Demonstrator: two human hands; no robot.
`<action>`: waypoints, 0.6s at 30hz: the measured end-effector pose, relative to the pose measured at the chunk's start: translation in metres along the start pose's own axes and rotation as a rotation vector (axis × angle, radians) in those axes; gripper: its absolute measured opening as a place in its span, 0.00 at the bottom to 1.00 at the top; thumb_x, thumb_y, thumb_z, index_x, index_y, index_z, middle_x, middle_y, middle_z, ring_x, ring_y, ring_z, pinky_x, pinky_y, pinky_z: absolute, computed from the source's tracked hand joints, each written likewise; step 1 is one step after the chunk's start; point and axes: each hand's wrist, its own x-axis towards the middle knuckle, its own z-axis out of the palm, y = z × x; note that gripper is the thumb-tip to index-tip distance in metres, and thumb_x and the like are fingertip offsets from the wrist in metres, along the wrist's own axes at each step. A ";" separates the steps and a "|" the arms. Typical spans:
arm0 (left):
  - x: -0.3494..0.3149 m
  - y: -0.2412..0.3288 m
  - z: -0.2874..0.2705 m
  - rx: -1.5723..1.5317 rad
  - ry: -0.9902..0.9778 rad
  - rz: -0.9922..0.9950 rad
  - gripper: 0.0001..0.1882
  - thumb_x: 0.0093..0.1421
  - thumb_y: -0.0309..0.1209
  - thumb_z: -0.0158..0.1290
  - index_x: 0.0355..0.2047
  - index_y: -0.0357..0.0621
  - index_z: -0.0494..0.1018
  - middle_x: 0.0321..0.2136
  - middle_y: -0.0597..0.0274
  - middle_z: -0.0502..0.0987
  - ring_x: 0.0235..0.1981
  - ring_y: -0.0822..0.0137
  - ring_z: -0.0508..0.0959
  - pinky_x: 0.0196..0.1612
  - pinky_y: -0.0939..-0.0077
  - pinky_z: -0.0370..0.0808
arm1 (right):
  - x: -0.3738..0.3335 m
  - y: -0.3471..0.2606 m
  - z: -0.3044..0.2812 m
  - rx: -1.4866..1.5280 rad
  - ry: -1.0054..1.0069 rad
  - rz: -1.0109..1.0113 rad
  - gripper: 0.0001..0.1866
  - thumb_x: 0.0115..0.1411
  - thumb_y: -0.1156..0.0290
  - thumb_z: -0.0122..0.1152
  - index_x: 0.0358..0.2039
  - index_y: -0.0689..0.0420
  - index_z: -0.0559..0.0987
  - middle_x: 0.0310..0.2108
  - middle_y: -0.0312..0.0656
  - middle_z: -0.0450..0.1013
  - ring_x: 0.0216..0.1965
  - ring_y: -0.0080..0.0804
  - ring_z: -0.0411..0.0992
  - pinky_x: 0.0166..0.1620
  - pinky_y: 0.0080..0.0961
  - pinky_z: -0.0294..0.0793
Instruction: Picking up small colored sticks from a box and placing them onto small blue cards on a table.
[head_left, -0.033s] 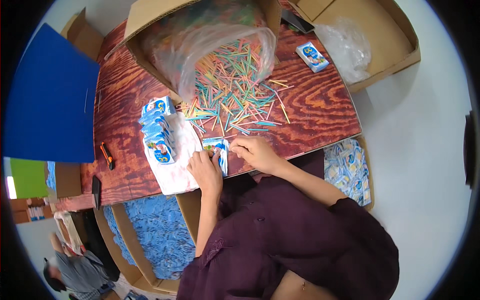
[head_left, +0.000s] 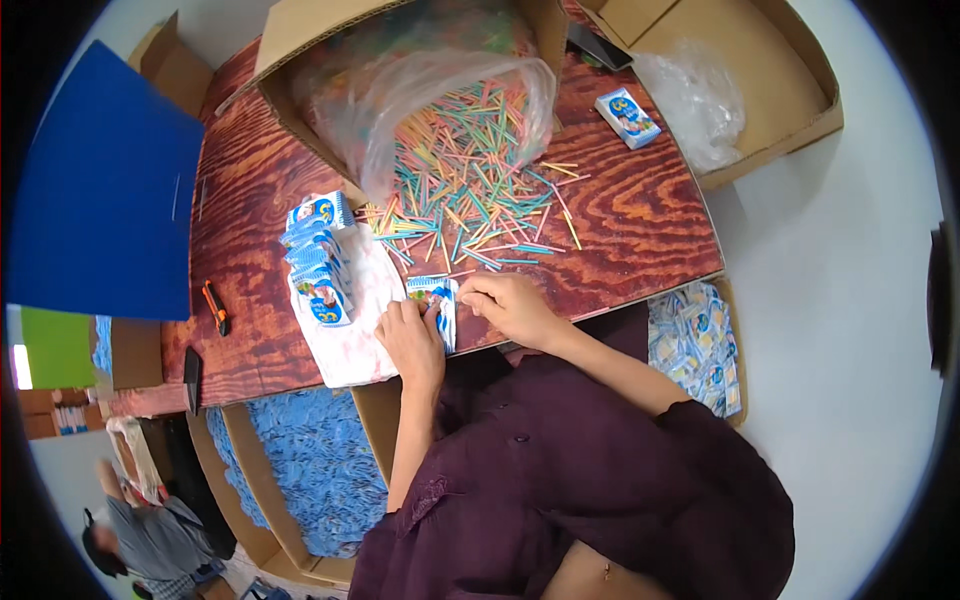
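Note:
A small blue-and-white packet (head_left: 446,298) lies at the table's near edge. My left hand (head_left: 412,338) bends over its left side, fingers and thumb closed on it. Just right of the packet, my right hand (head_left: 512,308) has its fingers curled together in a pinch; whatever is between them is too small to make out. Left of my hands, a stack of similar packets (head_left: 320,265) leans in a row on a white cloth (head_left: 350,345). Beyond my hands spreads a heap of thin pastel sticks (head_left: 470,185), spilling out of a clear plastic bag (head_left: 375,130).
The bag sits in a tipped cardboard box (head_left: 300,45). A small blue-and-white box (head_left: 627,118) stands at the far right. An orange-and-black cutter (head_left: 215,308) lies on the left. Below the table edge are boxes of blue wrappers (head_left: 315,460) and packets (head_left: 695,340). Another person (head_left: 160,535) is lower left.

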 end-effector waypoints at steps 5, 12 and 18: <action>-0.004 -0.004 0.000 -0.122 0.205 0.088 0.07 0.50 0.28 0.60 0.26 0.45 0.72 0.27 0.63 0.71 0.34 0.59 0.70 0.42 0.65 0.60 | 0.008 -0.001 0.012 0.047 0.108 0.052 0.11 0.60 0.65 0.54 0.32 0.60 0.79 0.24 0.45 0.74 0.28 0.39 0.74 0.33 0.31 0.69; 0.000 0.019 -0.025 -0.117 0.330 0.225 0.09 0.47 0.24 0.62 0.30 0.44 0.75 0.40 0.55 0.72 0.43 0.53 0.70 0.45 0.59 0.65 | 0.027 0.001 0.022 0.247 -0.032 0.088 0.10 0.58 0.68 0.59 0.34 0.64 0.78 0.25 0.41 0.73 0.27 0.25 0.70 0.34 0.24 0.68; 0.002 0.029 -0.027 -0.851 0.244 -0.310 0.07 0.53 0.20 0.58 0.33 0.35 0.73 0.32 0.59 0.72 0.27 0.74 0.70 0.32 0.80 0.68 | 0.032 0.005 0.025 0.520 0.056 0.082 0.06 0.54 0.74 0.61 0.26 0.64 0.76 0.19 0.39 0.69 0.25 0.19 0.67 0.30 0.22 0.66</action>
